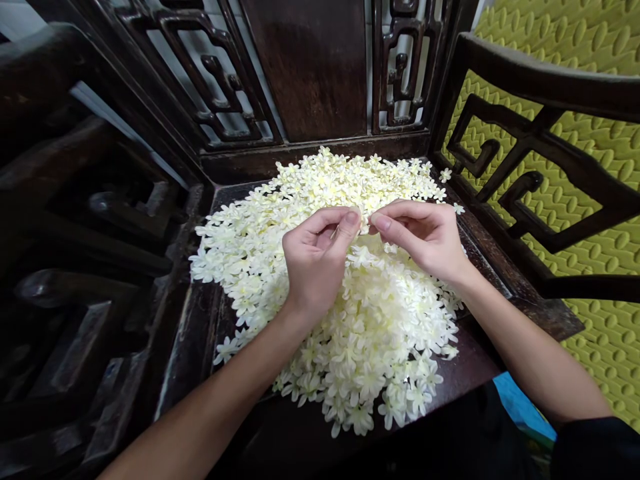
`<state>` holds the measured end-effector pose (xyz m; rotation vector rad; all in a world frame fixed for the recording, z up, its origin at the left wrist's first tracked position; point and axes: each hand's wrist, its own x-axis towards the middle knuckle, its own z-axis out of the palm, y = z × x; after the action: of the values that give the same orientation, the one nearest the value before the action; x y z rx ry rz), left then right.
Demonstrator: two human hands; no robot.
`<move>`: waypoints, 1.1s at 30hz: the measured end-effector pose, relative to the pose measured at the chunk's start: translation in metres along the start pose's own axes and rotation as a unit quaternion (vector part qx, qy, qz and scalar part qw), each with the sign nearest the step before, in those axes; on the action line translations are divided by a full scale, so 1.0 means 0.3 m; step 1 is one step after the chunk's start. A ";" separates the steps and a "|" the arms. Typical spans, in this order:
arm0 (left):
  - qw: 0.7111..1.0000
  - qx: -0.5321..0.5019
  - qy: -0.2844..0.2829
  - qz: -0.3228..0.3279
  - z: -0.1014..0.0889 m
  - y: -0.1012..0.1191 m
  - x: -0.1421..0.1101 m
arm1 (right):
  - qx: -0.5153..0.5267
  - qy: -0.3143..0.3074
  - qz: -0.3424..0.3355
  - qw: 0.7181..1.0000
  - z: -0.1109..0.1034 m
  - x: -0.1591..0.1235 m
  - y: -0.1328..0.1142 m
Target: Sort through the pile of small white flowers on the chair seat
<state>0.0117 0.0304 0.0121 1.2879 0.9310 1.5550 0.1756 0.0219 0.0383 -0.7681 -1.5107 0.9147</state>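
A broad heap of small white artificial-looking flowers [280, 220] with pale yellow centres covers most of a dark wooden chair seat [465, 353]. Above the middle of the heap, my left hand [323, 257] is closed, thumb and index finger pinched together near a thin pale bit. Close beside it, my right hand [417, 233] also pinches thumb against index finger. The fingertips of both hands nearly meet over the flowers. What lies between them is too small and too much covered to make out.
Behind the heap rises the carved chair back [320, 73]. An openwork armrest [545, 153] stands on the right, and another dark carved armrest [100, 220] on the left. Yellow textured fabric [610, 333] shows beyond the right side. Something blue [523, 403] lies at the lower right.
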 end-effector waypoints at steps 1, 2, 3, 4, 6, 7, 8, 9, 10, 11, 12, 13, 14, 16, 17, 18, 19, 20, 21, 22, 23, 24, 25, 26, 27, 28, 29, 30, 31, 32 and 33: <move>1.000 0.001 -0.001 0.006 -0.001 -0.002 0.000 | 0.003 0.004 0.001 1.000 0.001 0.000 0.000; 1.000 0.003 -0.001 0.012 -0.001 -0.004 0.000 | 0.004 0.008 0.002 1.000 0.001 0.000 0.000; 1.000 0.004 -0.001 0.019 -0.002 -0.006 -0.001 | 0.005 0.012 0.003 1.000 0.001 0.000 0.001; 1.000 0.007 -0.002 0.028 -0.002 -0.006 -0.001 | 0.005 0.014 0.005 1.000 0.001 -0.001 0.001; 0.998 0.022 -0.005 0.051 -0.003 -0.004 -0.001 | 0.005 0.017 0.011 1.000 0.000 -0.001 0.002; 0.997 0.035 -0.006 0.066 -0.003 -0.002 -0.001 | 0.004 0.017 0.015 1.000 -0.001 -0.002 0.002; 0.995 0.050 -0.006 0.085 -0.003 0.001 0.000 | 0.004 0.017 0.017 1.000 -0.002 -0.001 0.001; 0.992 0.067 -0.007 0.106 -0.003 0.005 0.000 | 0.005 0.016 0.018 1.000 -0.003 -0.001 0.000; 0.989 0.082 -0.008 0.126 -0.002 0.009 0.000 | 0.006 0.014 0.018 1.000 -0.004 -0.001 -0.002; 0.985 0.095 -0.011 0.146 -0.001 0.013 0.001 | 0.009 0.013 0.017 1.000 -0.005 0.000 -0.003; 0.981 0.103 -0.013 0.165 0.000 0.016 0.001 | 0.011 0.011 0.017 1.000 -0.006 0.001 -0.004; 0.977 0.108 -0.014 0.182 0.002 0.019 0.001 | 0.014 0.010 0.017 1.000 -0.006 0.002 -0.005; 0.974 0.110 -0.015 0.197 0.003 0.022 0.002 | 0.016 0.009 0.018 1.000 -0.007 0.002 -0.006; 0.969 0.109 -0.015 0.221 0.006 0.026 0.003 | 0.019 0.009 0.021 1.000 -0.009 0.003 -0.007; 0.967 0.109 -0.016 0.230 0.007 0.027 0.003 | 0.020 0.008 0.022 1.000 -0.010 0.003 -0.007; 0.965 0.108 -0.017 0.237 0.008 0.028 0.003 | 0.020 0.007 0.022 1.000 -0.010 0.003 -0.007; 0.964 0.108 -0.019 0.243 0.009 0.029 0.003 | 0.021 0.006 0.021 1.000 -0.011 0.002 -0.007; 0.963 0.108 -0.020 0.248 0.009 0.029 0.003 | 0.020 0.006 0.021 1.000 -0.012 0.002 -0.008; 0.962 0.108 -0.023 0.251 0.009 0.030 0.002 | 0.020 0.005 0.022 1.000 -0.012 0.001 -0.008; 0.961 0.108 -0.024 0.254 0.009 0.030 0.002 | 0.020 0.005 0.022 1.000 -0.013 0.001 -0.008; 0.960 0.109 -0.026 0.256 0.008 0.030 0.002 | 0.021 0.005 0.021 1.000 -0.013 0.000 -0.008; 0.959 0.110 -0.027 0.258 0.008 0.031 0.001 | 0.021 0.005 0.019 1.000 -0.014 -0.001 -0.008; 0.959 0.112 -0.029 0.260 0.008 0.031 0.001 | 0.021 0.005 0.017 1.000 -0.014 -0.001 -0.009; 0.958 0.115 -0.029 0.261 0.008 0.032 0.000 | 0.022 0.004 0.015 1.000 -0.015 -0.001 -0.009; 0.957 0.118 -0.028 0.264 0.008 0.033 -0.001 | 0.024 0.003 0.015 1.000 -0.016 -0.001 -0.009; 0.956 0.120 -0.029 0.265 0.009 0.034 -0.002 | 0.025 0.002 0.017 1.000 -0.017 -0.001 -0.009; 0.956 0.121 -0.029 0.264 0.009 0.035 -0.003 | 0.027 0.002 0.021 0.999 -0.018 -0.001 -0.009; 0.957 0.121 -0.029 0.263 0.010 0.036 -0.004 | 0.029 0.001 0.024 0.999 -0.019 -0.001 -0.010; 0.957 0.121 -0.030 0.261 0.010 0.037 -0.005 | 0.029 0.002 0.027 0.999 -0.020 -0.001 -0.010; 0.957 0.122 -0.031 0.260 0.010 0.038 -0.005 | 0.028 0.002 0.031 0.999 -0.020 -0.001 -0.010; 0.957 0.126 -0.030 0.259 0.009 0.038 -0.006 | 0.026 0.002 0.034 0.999 -0.020 0.000 -0.011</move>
<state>0.0127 0.0250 0.0228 1.8616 0.8078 1.8149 0.1815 0.0211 0.0414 -0.7874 -1.4591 1.0000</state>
